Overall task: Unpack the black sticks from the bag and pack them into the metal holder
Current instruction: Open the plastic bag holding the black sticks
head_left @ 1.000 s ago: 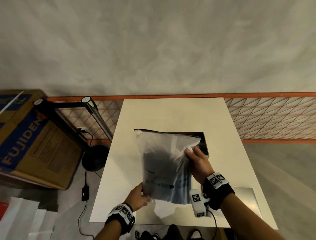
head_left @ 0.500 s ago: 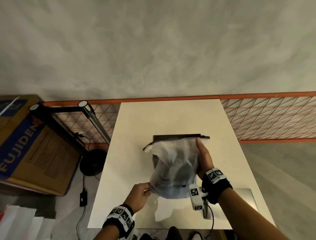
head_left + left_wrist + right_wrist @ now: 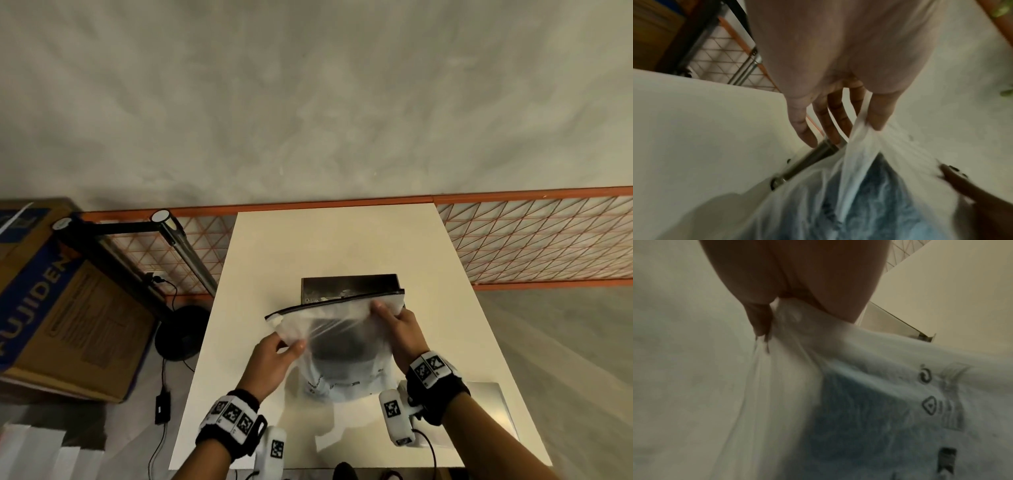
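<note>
- Frosted plastic bag (image 3: pixel 337 346) held above table (image 3: pixel 445 308), before metal holder (image 3: pixel 349 286); dark contents, probably the sticks, low inside
- left hand (image 3: pixel 274 356) and right hand (image 3: pixel 399 323) pinch its upper corners
- risk: zip appears closed; film may slip

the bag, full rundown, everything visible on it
The bag is frosted, translucent plastic with a black zip strip along its top edge and dark printed symbols low on one face. A dark mass shows through it; single sticks cannot be made out. It is held above the white table, in front of the metal holder. The left hand pinches its left side, the right hand its upper right corner.
</note>
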The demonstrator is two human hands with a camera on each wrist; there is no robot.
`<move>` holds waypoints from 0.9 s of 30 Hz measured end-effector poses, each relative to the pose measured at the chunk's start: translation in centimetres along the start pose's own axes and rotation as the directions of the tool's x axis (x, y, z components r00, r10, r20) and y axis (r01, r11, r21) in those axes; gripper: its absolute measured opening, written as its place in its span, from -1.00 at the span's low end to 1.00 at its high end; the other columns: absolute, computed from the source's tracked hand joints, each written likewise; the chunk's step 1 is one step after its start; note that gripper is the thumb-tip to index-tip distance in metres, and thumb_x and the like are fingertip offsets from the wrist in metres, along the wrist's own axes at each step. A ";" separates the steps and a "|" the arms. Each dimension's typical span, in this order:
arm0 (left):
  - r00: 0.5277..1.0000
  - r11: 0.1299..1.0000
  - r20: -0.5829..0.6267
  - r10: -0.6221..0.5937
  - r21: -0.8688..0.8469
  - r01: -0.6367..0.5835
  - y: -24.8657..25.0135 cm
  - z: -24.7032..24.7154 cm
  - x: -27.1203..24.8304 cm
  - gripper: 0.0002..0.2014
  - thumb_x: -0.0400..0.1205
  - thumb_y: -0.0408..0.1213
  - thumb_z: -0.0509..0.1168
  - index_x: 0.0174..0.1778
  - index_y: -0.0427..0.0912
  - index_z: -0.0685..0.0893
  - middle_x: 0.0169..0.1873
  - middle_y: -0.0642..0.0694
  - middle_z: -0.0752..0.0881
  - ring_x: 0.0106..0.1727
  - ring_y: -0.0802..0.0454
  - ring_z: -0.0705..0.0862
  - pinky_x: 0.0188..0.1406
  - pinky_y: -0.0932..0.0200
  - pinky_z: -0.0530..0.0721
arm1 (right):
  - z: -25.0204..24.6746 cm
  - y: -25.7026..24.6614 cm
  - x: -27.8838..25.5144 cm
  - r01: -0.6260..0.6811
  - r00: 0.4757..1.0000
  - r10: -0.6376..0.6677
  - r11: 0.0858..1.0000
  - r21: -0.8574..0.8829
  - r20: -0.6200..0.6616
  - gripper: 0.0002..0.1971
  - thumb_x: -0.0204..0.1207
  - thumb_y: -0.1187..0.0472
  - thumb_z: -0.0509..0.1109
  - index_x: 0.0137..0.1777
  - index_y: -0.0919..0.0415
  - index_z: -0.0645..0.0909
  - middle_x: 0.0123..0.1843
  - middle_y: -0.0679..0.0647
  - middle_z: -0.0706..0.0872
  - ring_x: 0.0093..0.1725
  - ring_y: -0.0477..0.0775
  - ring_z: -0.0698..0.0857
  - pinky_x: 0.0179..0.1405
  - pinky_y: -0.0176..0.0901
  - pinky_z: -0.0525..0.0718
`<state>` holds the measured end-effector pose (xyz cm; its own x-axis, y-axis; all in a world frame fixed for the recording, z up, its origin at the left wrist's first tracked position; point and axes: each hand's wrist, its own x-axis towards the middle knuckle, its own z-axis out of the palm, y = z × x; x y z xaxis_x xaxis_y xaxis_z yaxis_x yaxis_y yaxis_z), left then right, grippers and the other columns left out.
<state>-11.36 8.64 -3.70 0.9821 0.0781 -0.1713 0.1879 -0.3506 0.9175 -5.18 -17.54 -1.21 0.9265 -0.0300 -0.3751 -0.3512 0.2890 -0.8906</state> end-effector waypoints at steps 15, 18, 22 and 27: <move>0.858 0.853 -0.236 0.456 0.392 -0.345 8.7 -1.1 1.7 -0.58 0.67 -0.19 0.45 0.44 -0.15 0.57 0.26 0.05 0.58 0.31 0.20 0.54 0.37 0.31 0.47 | -1.4 -1.4 -0.3 0.064 0.993 -0.064 0.998 -0.002 0.101 -0.69 0.69 0.00 0.28 0.24 0.19 0.64 0.12 0.20 0.73 0.09 0.16 0.69 0.02 0.13 0.70; 0.845 0.781 -0.040 0.534 0.406 -0.474 11.0 2.0 2.3 -0.63 0.73 -0.13 0.35 0.45 -0.09 0.58 0.18 0.09 0.62 0.26 0.17 0.61 0.31 0.24 0.60 | -1.0 -1.4 -0.6 0.052 0.988 -0.042 0.997 -0.065 0.147 -0.63 0.66 -0.06 0.31 0.25 0.22 0.60 0.09 0.13 0.70 0.07 0.16 0.67 -0.02 0.07 0.65; 0.844 0.748 0.134 0.519 0.407 -0.524 11.8 5.8 2.8 -0.71 0.78 -0.02 0.25 0.35 -0.03 0.65 0.12 0.08 0.66 0.14 0.15 0.65 0.18 0.07 0.68 | -0.5 -1.8 -1.4 0.115 0.968 -0.081 0.985 -0.129 0.238 -0.56 0.64 -0.07 0.32 0.13 0.38 0.51 -0.07 0.21 0.59 -0.06 0.18 0.57 -0.19 -0.02 0.53; 0.854 0.757 0.143 0.501 0.405 -0.512 11.7 7.6 3.0 -0.80 0.80 -0.08 0.25 0.12 -0.11 0.68 0.01 0.02 0.64 0.00 0.09 0.63 0.01 0.06 0.65 | 0.4 -2.1 -2.3 0.238 0.952 -0.189 0.953 -0.189 0.242 -0.66 0.72 -0.01 0.23 0.05 0.28 0.64 -0.14 0.18 0.63 -0.11 0.10 0.58 -0.14 0.02 0.51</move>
<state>-6.11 -2.37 3.79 0.9342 -0.2422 0.2621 -0.3560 -0.6836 0.6372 -6.53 -17.68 1.62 0.9809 0.1484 -0.1260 -0.1400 0.0879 -0.9862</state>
